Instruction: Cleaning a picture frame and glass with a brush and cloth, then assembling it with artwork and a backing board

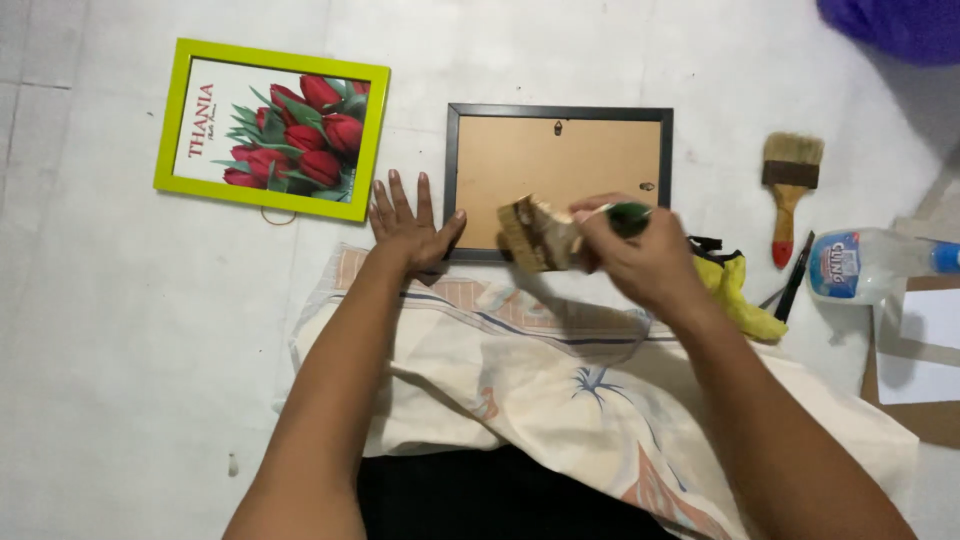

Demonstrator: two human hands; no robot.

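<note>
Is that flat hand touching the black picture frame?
Touching. The head view shows the left hand spread flat, its thumb tip meeting the lower left corner of the black frame.

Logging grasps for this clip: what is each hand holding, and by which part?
Right hand grips a paintbrush by its green handle. Left hand holds nothing, resting flat beside the dark frame.

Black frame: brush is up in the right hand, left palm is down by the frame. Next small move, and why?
Probably lower the brush onto the brown backing of the black frame and sweep across it. The right hand holds the brush by its green handle, bristles hanging over the frame's lower edge but seemingly not touching. The left hand lies flat beside the frame's left corner, placed to steady it.
</note>
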